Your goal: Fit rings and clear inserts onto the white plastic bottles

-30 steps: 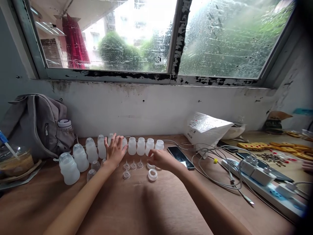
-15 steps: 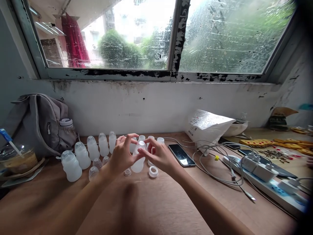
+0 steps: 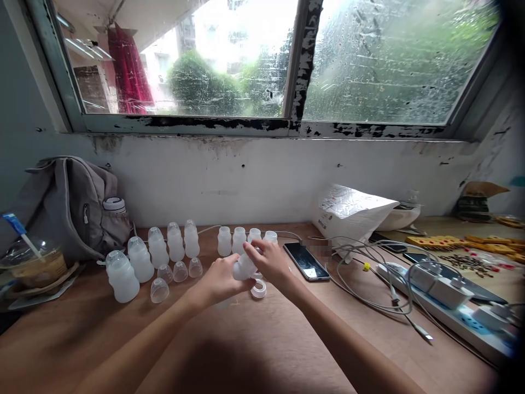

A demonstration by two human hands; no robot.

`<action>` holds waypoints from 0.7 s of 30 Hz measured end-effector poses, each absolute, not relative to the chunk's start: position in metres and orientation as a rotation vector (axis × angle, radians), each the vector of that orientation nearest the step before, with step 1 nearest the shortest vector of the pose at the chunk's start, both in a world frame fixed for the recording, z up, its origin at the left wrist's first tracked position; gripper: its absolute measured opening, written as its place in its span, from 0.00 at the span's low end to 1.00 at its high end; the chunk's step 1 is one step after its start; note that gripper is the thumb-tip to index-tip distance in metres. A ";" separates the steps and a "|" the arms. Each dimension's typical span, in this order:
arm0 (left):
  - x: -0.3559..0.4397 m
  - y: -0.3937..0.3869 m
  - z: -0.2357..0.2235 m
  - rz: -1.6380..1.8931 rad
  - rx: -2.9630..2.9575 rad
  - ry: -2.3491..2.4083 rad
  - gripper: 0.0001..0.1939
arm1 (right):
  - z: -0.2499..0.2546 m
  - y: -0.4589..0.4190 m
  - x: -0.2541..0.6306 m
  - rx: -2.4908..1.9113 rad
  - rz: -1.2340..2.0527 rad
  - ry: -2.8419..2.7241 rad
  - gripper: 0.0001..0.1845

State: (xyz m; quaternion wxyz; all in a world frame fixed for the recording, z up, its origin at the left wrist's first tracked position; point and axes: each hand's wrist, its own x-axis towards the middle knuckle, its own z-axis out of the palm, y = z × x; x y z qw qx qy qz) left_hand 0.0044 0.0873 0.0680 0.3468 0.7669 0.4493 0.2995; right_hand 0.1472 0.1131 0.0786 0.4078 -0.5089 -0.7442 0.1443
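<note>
My left hand (image 3: 219, 278) is closed around the body of a small frosted baby bottle (image 3: 243, 267), tilted with its top toward the right. The fingers of my right hand (image 3: 270, 264) close on the bottle's upper end; the top itself is mostly hidden. Just below my right hand, a white collar ring (image 3: 258, 289) lies on the table. Behind my hands stand several open frosted bottles (image 3: 224, 241). To the left, several capped baby bottles (image 3: 123, 277) form a slanting row, with clear dome caps (image 3: 159, 290) in front of them.
A black phone (image 3: 306, 261) lies to the right, then tangled cables (image 3: 369, 290) and a white power strip (image 3: 463, 323). A white foil-lined bag (image 3: 348, 213) stands at the wall. At left are a grey backpack (image 3: 68, 213) and a plastic drink cup (image 3: 35, 262).
The bottle has gone from upright to tilted. My left hand has dropped from its top to wrap its body, and my right hand has shifted slightly right.
</note>
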 end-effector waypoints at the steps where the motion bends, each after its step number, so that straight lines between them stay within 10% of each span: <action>1: 0.006 0.084 0.064 0.778 1.932 1.124 0.16 | 0.074 0.114 0.146 -1.293 0.312 -1.886 0.22; 21: -0.075 0.016 0.040 0.483 1.192 0.962 0.12 | 0.038 0.087 0.084 -1.086 0.736 -1.859 0.18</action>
